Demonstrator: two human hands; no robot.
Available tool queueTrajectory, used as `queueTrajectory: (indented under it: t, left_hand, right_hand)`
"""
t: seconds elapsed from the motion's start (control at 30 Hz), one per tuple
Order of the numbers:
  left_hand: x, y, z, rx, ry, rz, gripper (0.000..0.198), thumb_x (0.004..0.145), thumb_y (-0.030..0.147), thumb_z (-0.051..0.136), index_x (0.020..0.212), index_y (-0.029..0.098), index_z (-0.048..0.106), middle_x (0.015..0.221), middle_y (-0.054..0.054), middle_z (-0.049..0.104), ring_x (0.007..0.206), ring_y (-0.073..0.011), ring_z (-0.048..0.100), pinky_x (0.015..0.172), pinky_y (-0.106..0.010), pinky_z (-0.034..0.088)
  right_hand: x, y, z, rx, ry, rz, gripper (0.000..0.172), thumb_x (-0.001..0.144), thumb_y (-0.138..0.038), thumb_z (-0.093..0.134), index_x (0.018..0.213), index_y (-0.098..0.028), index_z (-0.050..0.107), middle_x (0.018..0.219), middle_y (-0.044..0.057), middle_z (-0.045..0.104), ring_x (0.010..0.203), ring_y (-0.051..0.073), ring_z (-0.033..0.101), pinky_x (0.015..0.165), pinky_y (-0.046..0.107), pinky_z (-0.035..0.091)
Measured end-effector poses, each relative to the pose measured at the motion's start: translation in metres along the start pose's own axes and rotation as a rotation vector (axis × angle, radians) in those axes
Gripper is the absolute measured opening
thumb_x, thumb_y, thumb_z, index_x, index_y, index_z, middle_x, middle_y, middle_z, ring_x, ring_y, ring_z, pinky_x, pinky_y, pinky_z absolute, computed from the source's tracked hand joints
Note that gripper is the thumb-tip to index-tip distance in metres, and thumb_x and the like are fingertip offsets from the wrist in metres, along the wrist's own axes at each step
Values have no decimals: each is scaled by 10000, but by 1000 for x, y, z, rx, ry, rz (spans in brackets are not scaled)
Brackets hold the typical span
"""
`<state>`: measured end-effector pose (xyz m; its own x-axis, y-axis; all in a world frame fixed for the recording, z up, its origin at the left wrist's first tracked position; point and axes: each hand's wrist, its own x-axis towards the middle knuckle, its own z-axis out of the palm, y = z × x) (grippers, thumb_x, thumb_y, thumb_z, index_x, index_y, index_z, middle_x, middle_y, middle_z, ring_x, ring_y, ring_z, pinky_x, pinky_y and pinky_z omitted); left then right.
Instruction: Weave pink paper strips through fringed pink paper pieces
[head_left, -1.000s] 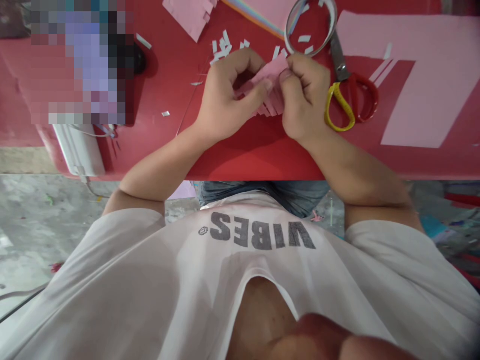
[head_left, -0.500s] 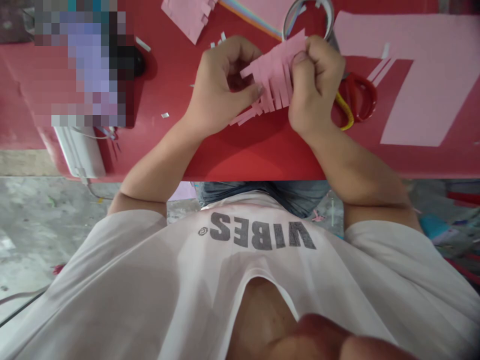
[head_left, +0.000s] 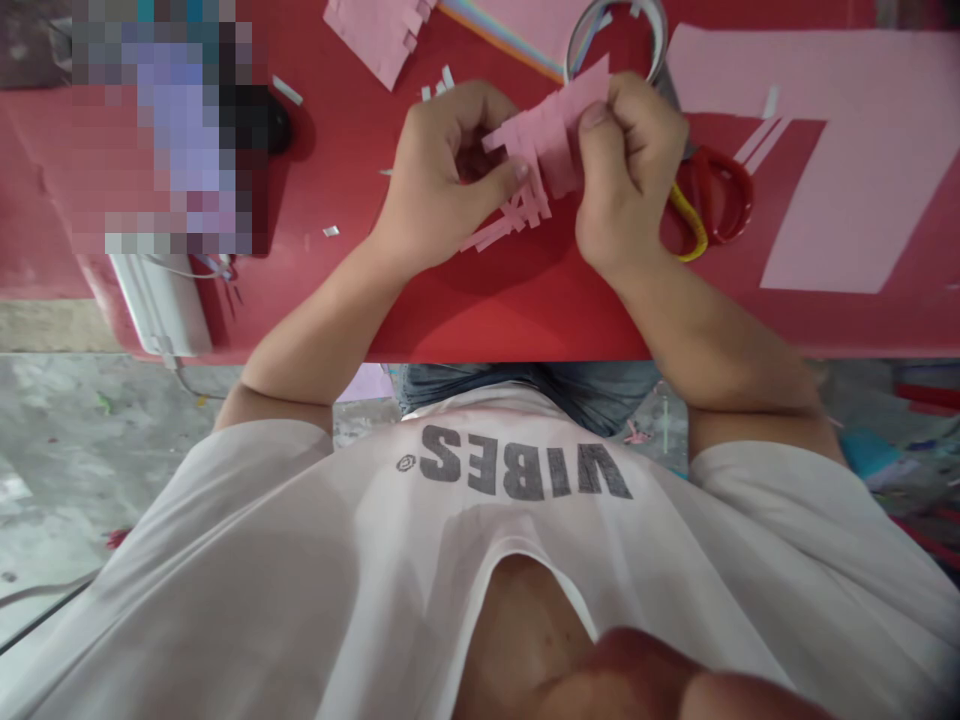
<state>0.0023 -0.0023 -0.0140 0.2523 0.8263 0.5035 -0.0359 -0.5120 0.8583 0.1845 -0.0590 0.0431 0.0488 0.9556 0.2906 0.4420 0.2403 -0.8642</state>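
Observation:
A fringed piece of pink paper (head_left: pixel 559 130) is held up between my hands above the red table, with its cut strips hanging toward me and crossing at the lower end. My left hand (head_left: pixel 442 170) pinches its left side with the fingertips. My right hand (head_left: pixel 630 170) grips its upper right part between thumb and fingers. Scissors with red and yellow handles (head_left: pixel 712 195) lie just right of my right hand, their blades hidden beneath it. A roll of clear tape (head_left: pixel 615 35) lies beyond the paper.
A large pink sheet (head_left: pixel 862 150) covers the table's right side. A cut pink piece (head_left: pixel 371 40) and small white paper scraps (head_left: pixel 439 85) lie at the far edge. A white corded device (head_left: pixel 161 305) sits at the near left table edge. A blurred object occupies the left.
Since the earliest frame, both hands have risen toward the far edge, lifting the paper and covering part of the scissors. The fringe strips now cross and bunch rather than hanging apart.

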Motion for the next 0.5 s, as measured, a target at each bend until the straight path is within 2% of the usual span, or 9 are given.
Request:
queueTrajectory:
  t: [0.13, 0.23, 0.37, 0.43, 0.5]
  left_hand:
    - [-2, 12, 5, 24, 58, -5, 373, 748, 635, 814, 775, 313, 627, 637, 14, 455, 534, -121, 266, 452, -346, 204]
    - [-5, 22, 11, 45, 128, -27, 337, 733, 624, 794, 774, 324, 646, 671, -11, 494, 558, -149, 327, 493, -357, 200]
    - [-8, 27, 16, 45, 113, -68, 307, 748, 623, 808, 818, 347, 691, 691, -11, 541, 566, -146, 331, 520, -375, 237]
    - [-9, 26, 16, 35, 103, -41, 358, 790, 646, 786, 828, 307, 677, 694, -7, 529, 569, -136, 337, 520, -362, 247]
    - [-9, 24, 15, 21, 83, -2, 426, 788, 683, 790, 805, 281, 648, 671, 3, 501, 556, -128, 335, 510, -347, 255]
  right_hand:
    - [-1, -1, 1, -25, -1, 10, 336, 1050, -314, 430, 758, -274, 269, 747, 27, 386, 773, 255, 444, 796, 372, 431]
    - [-2, -3, 4, 58, 73, -33, 333, 1048, -302, 464, 755, -280, 307, 736, 21, 413, 752, 251, 456, 785, 368, 409]
    - [-6, -5, 9, 123, 156, -69, 280, 1037, -273, 448, 763, -288, 390, 737, 31, 457, 739, 255, 459, 773, 391, 400]
    - [-7, -5, 8, 101, 143, -49, 288, 1039, -306, 444, 760, -288, 374, 744, 32, 467, 759, 258, 472, 804, 394, 425]
    - [-7, -3, 5, 109, 64, -19, 292, 1029, -328, 454, 754, -282, 366, 784, 39, 516, 806, 257, 507, 846, 392, 453]
